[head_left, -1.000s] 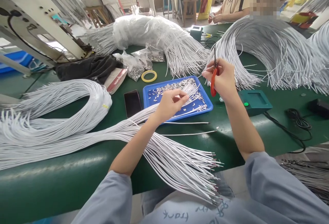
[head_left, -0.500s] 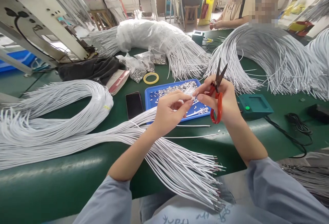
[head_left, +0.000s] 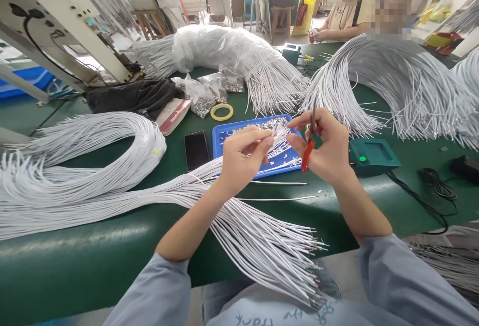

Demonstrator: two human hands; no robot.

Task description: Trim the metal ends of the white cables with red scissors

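Head view: the fingertips of the two hands, which met half a second ago, now stand just apart above the shallow blue plastic tray (head_left: 216,142). It is the bare right hand (head_left: 331,149) that has drawn off a little to the right, its thumb and forefinger parted, while its other fingers keep hold of the red-handled scissors with dark metal blades (head_left: 307,156). Those blades, spread wide in the previous picture, now look edge-on, pointing up and away — whether they are closed I cannot tell.

The bare left hand (head_left: 243,159) has hardly moved; its thumb and fingers curl together over the near left part of the tray. Whether they pinch a wire end is too small to tell.

Beneath that forearm, the loose fan of thin white insulated wires (head_left: 269,241) spreads across the green tabletop (head_left: 93,266) toward the near edge. More white wire ends (head_left: 282,134) lie in the tray among the small silvery metal pieces (head_left: 264,124). My judgement is that the parting marks a pause between two touches at the left fingertips — the bundles look undisturbed. To the right, the teal box with a green button (head_left: 376,156) stands near the right wrist, untouched.
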